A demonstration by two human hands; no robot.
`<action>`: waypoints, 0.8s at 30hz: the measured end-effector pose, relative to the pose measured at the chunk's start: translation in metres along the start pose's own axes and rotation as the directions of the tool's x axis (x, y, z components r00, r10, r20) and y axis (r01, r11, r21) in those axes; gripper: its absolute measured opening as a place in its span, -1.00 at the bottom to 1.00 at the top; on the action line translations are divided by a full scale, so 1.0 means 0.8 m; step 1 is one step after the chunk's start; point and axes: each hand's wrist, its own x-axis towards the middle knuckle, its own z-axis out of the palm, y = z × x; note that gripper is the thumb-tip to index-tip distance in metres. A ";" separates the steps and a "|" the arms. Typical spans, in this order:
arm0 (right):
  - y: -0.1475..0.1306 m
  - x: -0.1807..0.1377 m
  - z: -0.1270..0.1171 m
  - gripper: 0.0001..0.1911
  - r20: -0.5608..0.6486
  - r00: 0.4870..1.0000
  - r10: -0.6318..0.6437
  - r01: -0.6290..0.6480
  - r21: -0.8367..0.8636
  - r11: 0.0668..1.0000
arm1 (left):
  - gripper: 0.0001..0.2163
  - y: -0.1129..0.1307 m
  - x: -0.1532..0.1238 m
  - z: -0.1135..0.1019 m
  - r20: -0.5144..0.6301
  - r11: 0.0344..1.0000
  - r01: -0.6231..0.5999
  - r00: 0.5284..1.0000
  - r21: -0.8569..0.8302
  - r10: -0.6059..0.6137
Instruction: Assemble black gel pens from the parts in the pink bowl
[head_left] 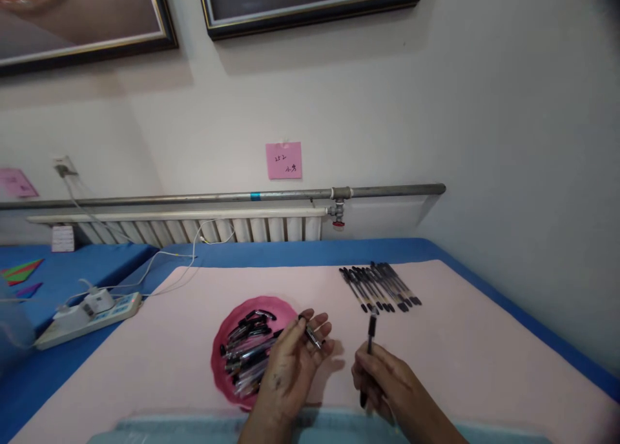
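Observation:
Palm turned up, my left hand [296, 360] holds a short black pen cap [314, 336] with a shiny part, between thumb and fingers. My right hand [385, 379] is closed around a pen [371, 331], which stands nearly upright with its black grip and pale tip end pointing up. A gap separates the pen from the cap. Left of my left hand is a pink scalloped plate [216, 360] filled with loose black caps [249, 328] and clear pen barrels [252, 370], partly hidden by my wrist. Beyond my right hand, several capped pens [380, 286] lie side by side in a slanted row.
Pink paper [465, 347] covers the blue table [310, 253]. At left lies a power strip [92, 318] with plugged-in chargers and white cables. Behind the table are a radiator [252, 228], a metal pipe [213, 199] and a pink note [283, 161] on the wall.

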 end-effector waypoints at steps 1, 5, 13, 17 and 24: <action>0.000 -0.004 0.003 -0.55 0.048 0.999 -0.023 0.026 -0.063 0.998 | -0.88 0.001 0.001 -0.002 -0.015 1.000 -0.017 1.000 0.010 0.017; -0.005 -0.013 0.013 -0.63 0.166 0.986 -0.013 0.043 -0.183 0.982 | -0.90 0.004 0.005 -0.007 -0.036 0.999 -0.035 0.999 0.034 0.036; 0.000 -0.011 0.014 -0.66 0.281 0.958 0.065 -0.010 -0.191 0.982 | -0.91 0.006 0.006 -0.006 -0.079 0.999 -0.033 0.996 0.033 0.036; 0.000 -0.014 0.018 -0.63 0.307 0.950 0.049 0.025 -0.235 0.972 | -0.89 0.007 0.005 -0.004 -0.093 0.997 -0.054 0.994 0.056 0.059; 0.001 -0.013 0.018 -0.67 0.324 0.945 0.055 0.036 -0.269 0.963 | -0.81 0.010 0.002 -0.004 -0.060 0.985 -0.062 0.996 0.163 0.073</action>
